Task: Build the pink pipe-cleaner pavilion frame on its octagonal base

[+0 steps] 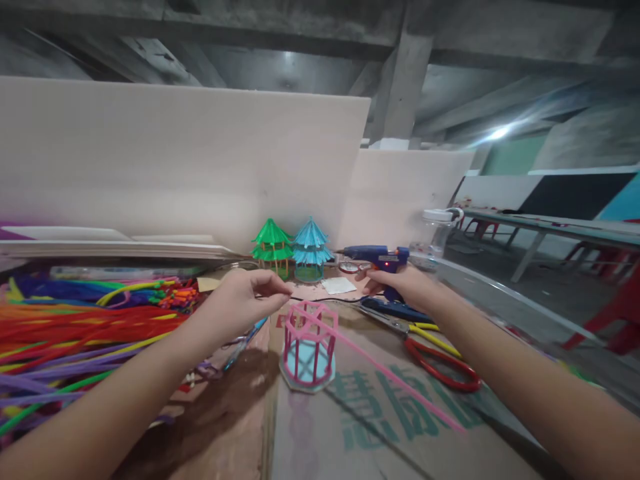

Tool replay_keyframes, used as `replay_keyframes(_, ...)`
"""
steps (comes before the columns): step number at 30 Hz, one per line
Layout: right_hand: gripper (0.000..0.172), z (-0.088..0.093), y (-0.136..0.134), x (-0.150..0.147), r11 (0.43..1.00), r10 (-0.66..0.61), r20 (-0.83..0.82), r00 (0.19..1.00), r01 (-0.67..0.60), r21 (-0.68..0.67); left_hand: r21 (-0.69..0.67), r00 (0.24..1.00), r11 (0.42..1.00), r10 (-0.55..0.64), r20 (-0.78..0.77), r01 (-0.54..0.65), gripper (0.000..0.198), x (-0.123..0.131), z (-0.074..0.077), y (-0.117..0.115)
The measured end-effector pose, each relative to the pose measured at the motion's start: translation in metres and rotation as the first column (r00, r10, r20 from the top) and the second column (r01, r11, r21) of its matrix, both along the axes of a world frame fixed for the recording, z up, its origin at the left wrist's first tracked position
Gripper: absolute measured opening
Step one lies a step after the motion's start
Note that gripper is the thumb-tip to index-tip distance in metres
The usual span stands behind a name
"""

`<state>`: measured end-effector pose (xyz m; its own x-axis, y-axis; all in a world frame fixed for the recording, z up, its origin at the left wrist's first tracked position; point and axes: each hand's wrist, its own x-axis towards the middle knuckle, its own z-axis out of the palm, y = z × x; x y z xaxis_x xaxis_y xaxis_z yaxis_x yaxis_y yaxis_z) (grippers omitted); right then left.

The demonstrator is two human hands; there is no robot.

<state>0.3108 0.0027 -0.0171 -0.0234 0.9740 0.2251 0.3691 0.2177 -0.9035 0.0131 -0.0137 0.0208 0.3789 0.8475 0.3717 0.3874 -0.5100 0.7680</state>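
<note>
My right hand (395, 283) is wrapped round the handle of a blue hot glue gun (373, 253), whose red light is lit and whose nozzle points left. Just above a small pink pavilion frame (311, 319), my left hand (253, 295) is closed with thumb and fingertips together; what they hold, if anything, is too small to make out. The frame of pink pipe-cleaner posts stands upright on a light blue octagonal base (310, 360). A long pink pipe cleaner (395, 379) runs from its top down to the right.
Behind stand a green pavilion model (271, 240) and a blue pavilion model (311, 241). Coloured pipe cleaners (85, 330) pile at left. Red-handled scissors (443, 370) and pliers (385, 317) lie at right, near a clear plastic bottle (433, 237). Printed cardboard (360, 440) covers the front.
</note>
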Motion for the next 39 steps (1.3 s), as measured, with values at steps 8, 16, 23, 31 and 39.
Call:
replay_keyframes(8, 0.032, 0.013, -0.034, -0.016, 0.991, 0.111, -0.208, 0.972, -0.094, 0.091, -0.081, 1.0, 0.997, 0.011, -0.023, -0.013, 0.019, 0.001, 0.005, -0.004)
replay_keyframes(16, 0.031, 0.026, -0.046, -0.025, 0.994, 0.112, -0.185, 0.976, -0.109, 0.025, -0.009, 0.996, 1.0, 0.017, -0.093, -0.018, 0.031, 0.0, -0.002, -0.001)
replay_keyframes(23, 0.043, 0.031, -0.052, -0.019, 0.988, 0.148, 0.018, 0.989, -0.149, 0.038, 0.157, 0.964, 0.988, 0.046, -0.261, -0.005, 0.024, 0.013, 0.011, 0.005)
replay_keyframes(31, 0.056, 0.027, -0.051, -0.016, 0.985, 0.164, 0.008, 0.986, -0.164, 0.046, 0.351, 0.799, 0.927, 0.107, -0.591, 0.136, 0.014, 0.016, 0.014, 0.01)
replay_keyframes(39, 0.053, 0.023, -0.048, -0.017, 0.995, 0.088, 0.027, 0.996, -0.089, 0.038, 0.561, 0.757, 0.712, 0.063, -0.65, 0.422, 0.01, 0.019, 0.001, 0.008)
